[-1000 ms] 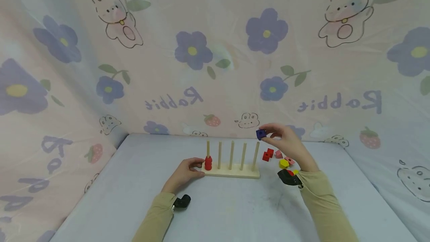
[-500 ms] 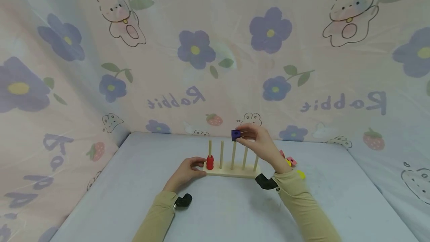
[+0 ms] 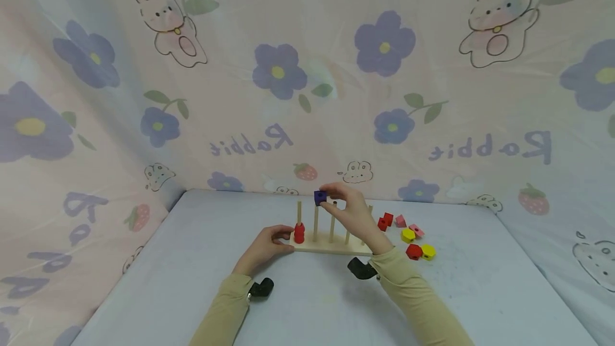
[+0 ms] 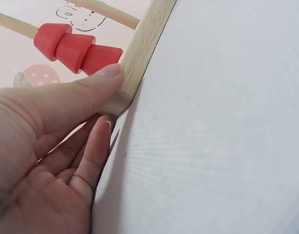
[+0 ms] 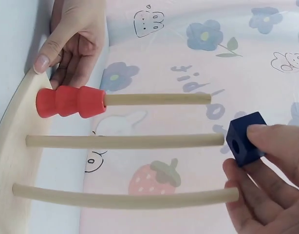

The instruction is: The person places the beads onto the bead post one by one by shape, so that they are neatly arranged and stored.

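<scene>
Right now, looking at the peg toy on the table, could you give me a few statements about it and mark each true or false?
1. The right hand pinches a blue cube at the top of the second peg from the left. True.
2. The red pieces sit on the middle peg. False: they are stacked low on the leftmost peg.
3. The left hand grips the left end of the wooden base. True.
4. The blue cube already rests at the bottom of its peg. False: it is up at the peg's tip.
5. All loose pieces lie left of the base. False: the red, pink and yellow pieces lie to its right.
</scene>
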